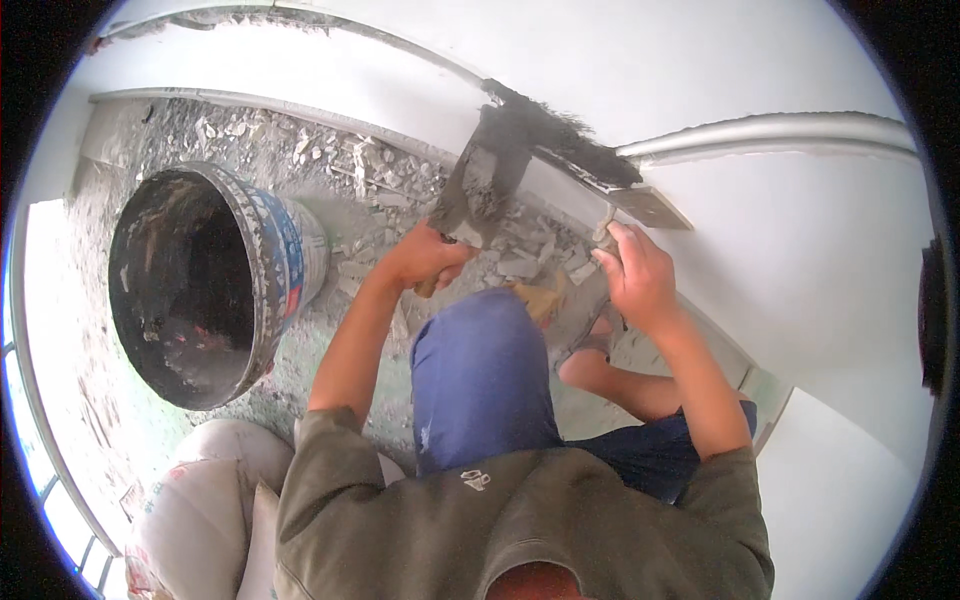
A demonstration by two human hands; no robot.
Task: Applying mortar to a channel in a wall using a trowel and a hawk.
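My left hand is closed round the handle of a wide-bladed trowel, which is smeared with wet grey mortar and held up near the wall. My right hand grips a flat plastering trowel by its handle, with the blade lying close along the wall. Dark fresh mortar covers a corner of the wall between the two tools. It lies in line with a white pipe set in a groove on the right. Part of the plastering trowel's blade is hidden behind mortar.
A large mortar-stained bucket lies tipped or stands at left, dark inside. Broken rubble covers the floor along the wall base. Full pale sacks sit at lower left. My bent knee is between my arms.
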